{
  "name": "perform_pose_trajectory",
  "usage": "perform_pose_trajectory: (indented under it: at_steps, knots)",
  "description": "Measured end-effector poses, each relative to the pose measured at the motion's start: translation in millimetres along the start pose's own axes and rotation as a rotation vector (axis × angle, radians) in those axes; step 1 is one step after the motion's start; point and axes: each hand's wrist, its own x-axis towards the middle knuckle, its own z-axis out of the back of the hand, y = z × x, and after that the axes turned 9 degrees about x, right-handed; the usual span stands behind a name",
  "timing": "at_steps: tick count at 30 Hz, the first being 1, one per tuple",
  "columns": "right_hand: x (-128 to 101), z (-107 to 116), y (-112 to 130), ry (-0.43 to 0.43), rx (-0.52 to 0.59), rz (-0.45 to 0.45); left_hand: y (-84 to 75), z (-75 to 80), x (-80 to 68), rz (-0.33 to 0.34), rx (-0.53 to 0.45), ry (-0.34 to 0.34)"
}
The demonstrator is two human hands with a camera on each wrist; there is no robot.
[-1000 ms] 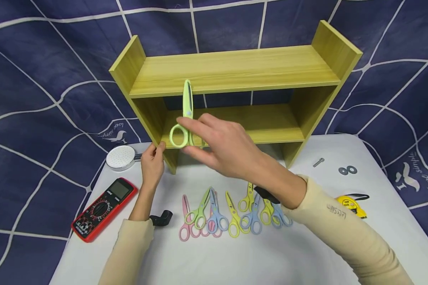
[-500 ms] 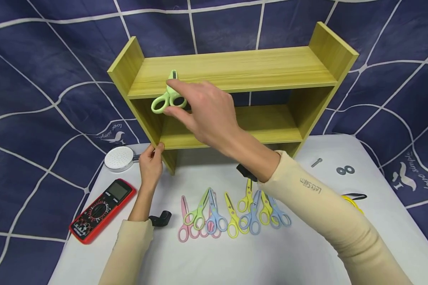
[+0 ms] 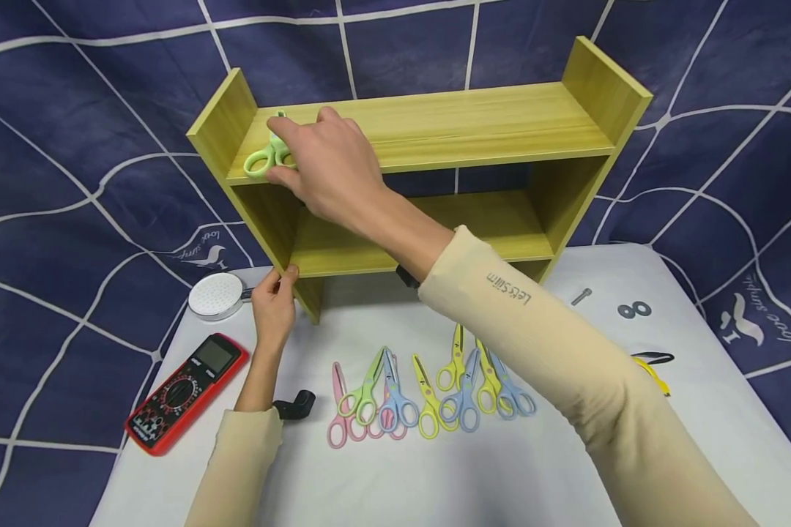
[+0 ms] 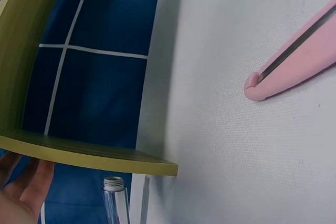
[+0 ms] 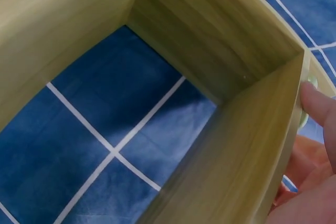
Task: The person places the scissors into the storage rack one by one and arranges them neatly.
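Observation:
In the head view my right hand (image 3: 336,167) pinches light green scissors (image 3: 258,162) at the left end of the wooden shelf's top board (image 3: 448,132). Their handle loops point toward the front edge, and my fingers cover part of the blades. Whether they touch the board cannot be told. My left hand (image 3: 275,311) grips the lower front edge of the shelf's left side panel (image 3: 264,219); the left wrist view has its fingers (image 4: 38,184) against the outer face. In the right wrist view the right hand (image 5: 315,177) is at the board's front edge.
Several pink, green, blue and yellow scissors (image 3: 395,410) lie in front of the shelf. To the left are a red multimeter (image 3: 186,394), a shower head (image 3: 215,296) and a black pipe fitting (image 3: 295,405). A bolt (image 3: 581,296), washers (image 3: 634,309) and a tape measure (image 3: 652,375) lie right.
My right hand has carried the green scissors up and left, from in front of the shelf to the top board's left end; they have tilted. My left hand has kept its grip on the panel.

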Motion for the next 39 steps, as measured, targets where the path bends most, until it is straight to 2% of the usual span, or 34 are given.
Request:
perform_pose_trajectory:
  at_steps: [3,5,9,11,12,14,16,19,23,26,29,32,39]
  knots:
    - [-1,1,0,0.010,-0.003,0.005,2.3,-0.3,1.0,0.009,-0.006,0.003]
    - [-7,0,-2,-0.036,0.024,0.029,8.5,-1.3,3.4,0.013,-0.010,0.004]
    - [-34,-10,-7,-0.316,0.206,0.117,30.5,-6.8,10.8,0.019,-0.027,-0.013]
    - [-55,-20,-10,-0.452,0.343,0.163,28.1,-7.2,9.7,0.024,-0.034,-0.016]
    - [-67,-26,-11,-0.493,0.412,0.182,24.1,-6.5,8.2,0.022,-0.032,-0.017]
    - [-92,-42,-13,-0.494,0.525,0.184,13.1,-4.2,4.1,0.026,-0.027,-0.018]
    - [-118,-63,-16,-0.422,0.607,0.161,2.0,-1.2,0.1,0.017,-0.027,-0.028]
    - [-160,-99,-21,-0.227,0.650,0.080,3.1,-0.9,0.2,0.004,-0.030,-0.049]
    - [-217,-143,-28,0.059,0.613,-0.031,3.4,-1.7,1.9,-0.004,-0.039,-0.039]
    - [-253,-164,-30,0.213,0.544,-0.055,3.1,-2.5,2.7,0.003,-0.055,-0.033]
    - [-278,-174,-31,0.298,0.473,-0.047,2.6,-2.8,2.7,0.006,-0.062,-0.037]
    - [-291,-176,-31,0.334,0.436,-0.047,1.5,-3.2,2.1,0.005,-0.050,-0.040]
    - [-294,-174,-33,0.446,0.406,-0.050,-3.2,-2.3,1.1,0.037,-0.047,-0.034]
